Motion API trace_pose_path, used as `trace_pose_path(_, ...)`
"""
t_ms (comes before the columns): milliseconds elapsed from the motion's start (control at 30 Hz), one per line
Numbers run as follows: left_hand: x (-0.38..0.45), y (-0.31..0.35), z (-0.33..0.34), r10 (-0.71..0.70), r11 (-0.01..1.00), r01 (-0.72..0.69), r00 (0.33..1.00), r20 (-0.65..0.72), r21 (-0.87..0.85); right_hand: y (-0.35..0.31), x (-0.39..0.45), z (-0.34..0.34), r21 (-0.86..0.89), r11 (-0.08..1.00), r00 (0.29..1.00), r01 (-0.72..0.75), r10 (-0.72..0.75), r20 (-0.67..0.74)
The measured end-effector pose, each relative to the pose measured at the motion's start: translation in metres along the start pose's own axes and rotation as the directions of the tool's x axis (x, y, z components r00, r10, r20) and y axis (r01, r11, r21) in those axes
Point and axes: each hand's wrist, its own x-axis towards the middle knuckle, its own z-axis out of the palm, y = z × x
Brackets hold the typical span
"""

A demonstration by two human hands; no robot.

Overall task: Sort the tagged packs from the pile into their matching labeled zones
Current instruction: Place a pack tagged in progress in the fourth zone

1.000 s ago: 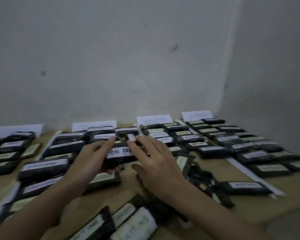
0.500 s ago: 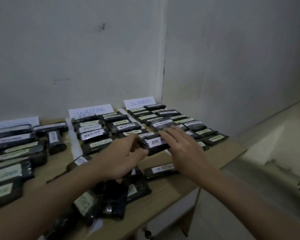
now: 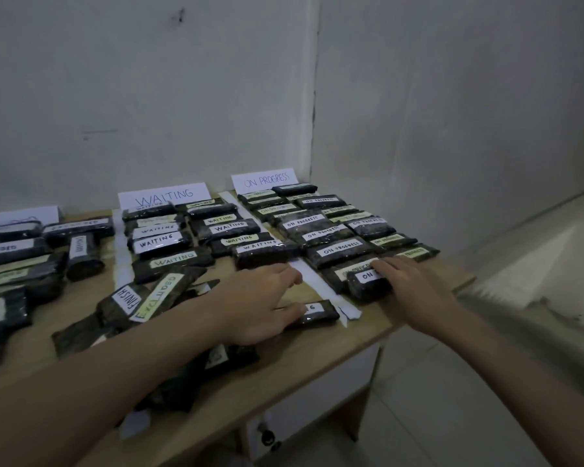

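Reaching low over the near edge, your left hand sits with its fingers loosely spread, fingertips lying on the left end of a dark pack whose tag shows only a final "G"; the rest is hidden, so likely a WAITING one. That pack runs left to right, its long axis crosswise to your forearm, and its free end pokes out to the right of your fingers, touching the white divider strip. Just right of that strip, your right hand lies flat, fingers straight, on the pack tagged "ON", which rests at the front of the ON PROGRESS rows and looks already placed. Beyond your left hand, up and a little left, lie the WAITING rows, then the WAITING sign. Judging by this, the left hand is nearer: carry the pack forward and left, keeping its axis crosswise.
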Motion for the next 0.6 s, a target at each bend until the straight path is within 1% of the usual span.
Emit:
trace_pose_path(167, -0.008, -0.009, -0.003, -0.024, 0.999, 0.023, 1.0, -0.017, -0.031, 0.002, -0.003, -0.005, -0.046, 0.999, 0.999, 0.0, 0.002, 0.05)
trace_pose_path(233, -0.013, -0.013, -0.005, -0.032, 0.999, 0.031, 0.999, -0.031, -0.037, -0.002, -0.005, -0.007, -0.059, 0.998, 0.997, -0.024, 0.028, 0.065)
trace_pose_path(333, -0.021, -0.022, -0.008, -0.038, 0.998, 0.034, 0.997, -0.067, -0.052, -0.014, -0.007, -0.011, -0.026, 0.999, 1.0, -0.023, 0.023, 0.015)
trace_pose_path(400, -0.028, -0.028, -0.009, -0.042, 0.997, 0.036, 0.996, -0.084, -0.071, -0.029, -0.006, -0.013, 0.1, 0.99, 0.992, 0.104, -0.095, -0.084)
trace_pose_path(433, -0.031, -0.032, -0.01, -0.048, 0.996, 0.041, 0.995, -0.084, -0.08, -0.038, -0.006, -0.014, 0.192, 0.961, 0.974, 0.2, -0.172, -0.149)
trace_pose_path(467, -0.035, -0.035, -0.011, -0.053, 0.995, 0.045, 0.995, -0.082, -0.09, -0.049, -0.007, -0.017, 0.265, 0.924, 0.955, 0.276, -0.233, -0.183)
trace_pose_path(533, -0.042, -0.04, -0.014, -0.055, 0.993, 0.046, 0.995, -0.085, -0.105, -0.072, -0.01, -0.024, 0.335, 0.883, 0.944, 0.328, -0.296, -0.144)
trace_pose_path(600, -0.05, -0.044, -0.017, -0.065, 0.993, 0.055, 0.993, -0.095, -0.106, -0.089, -0.007, -0.025, 0.364, 0.873, 0.939, 0.324, -0.344, -0.012)
